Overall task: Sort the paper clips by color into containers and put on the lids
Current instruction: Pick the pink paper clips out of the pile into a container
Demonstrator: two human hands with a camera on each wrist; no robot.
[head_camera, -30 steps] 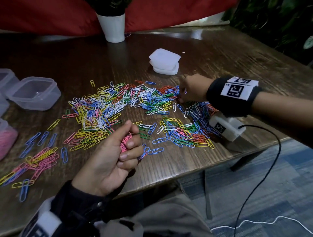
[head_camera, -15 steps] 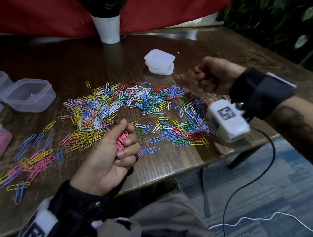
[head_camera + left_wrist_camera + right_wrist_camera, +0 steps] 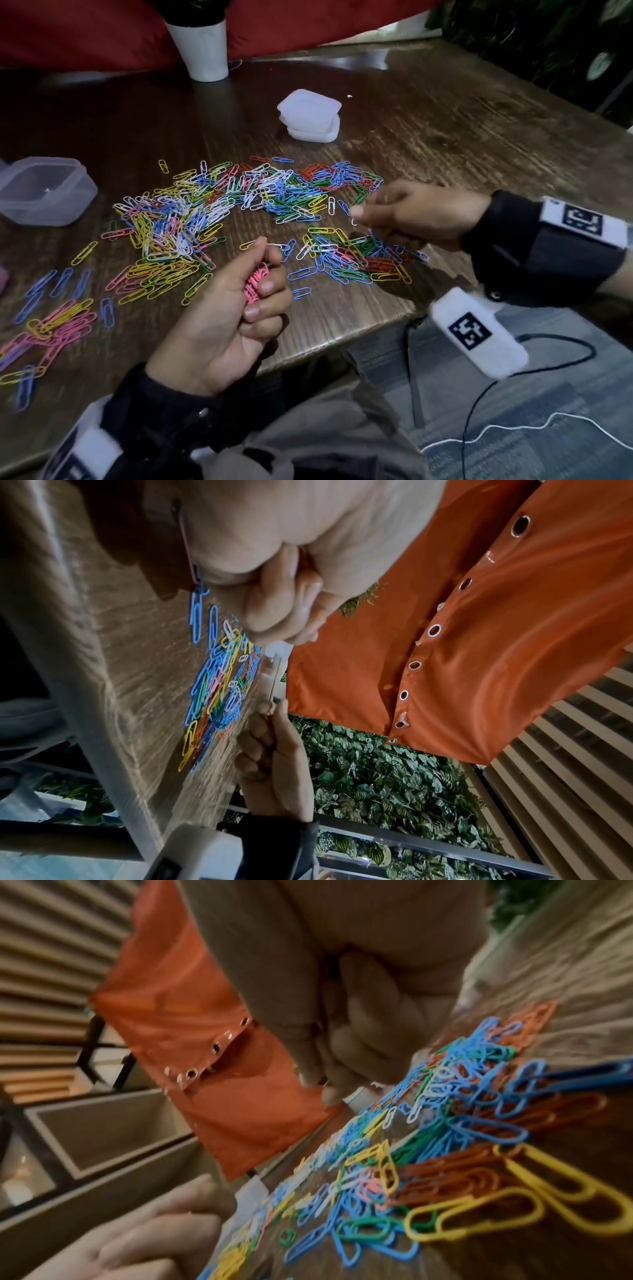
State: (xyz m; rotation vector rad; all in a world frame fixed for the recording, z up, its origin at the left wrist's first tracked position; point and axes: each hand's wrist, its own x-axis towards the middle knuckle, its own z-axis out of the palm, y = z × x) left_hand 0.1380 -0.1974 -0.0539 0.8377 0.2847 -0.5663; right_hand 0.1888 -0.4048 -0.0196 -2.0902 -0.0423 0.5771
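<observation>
While left hand [image 3: 222, 318] grips a bunch of pink clips [image 3: 255, 282], right hand [image 3: 407, 214] hovers over the mixed pile [image 3: 212, 219], seemingly pinching one clip.

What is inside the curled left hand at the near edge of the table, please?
A bunch of pink paper clips shows between the fingers and thumb of the left hand. How many it holds cannot be seen, because the palm and fingers cover most of the bunch.
</observation>
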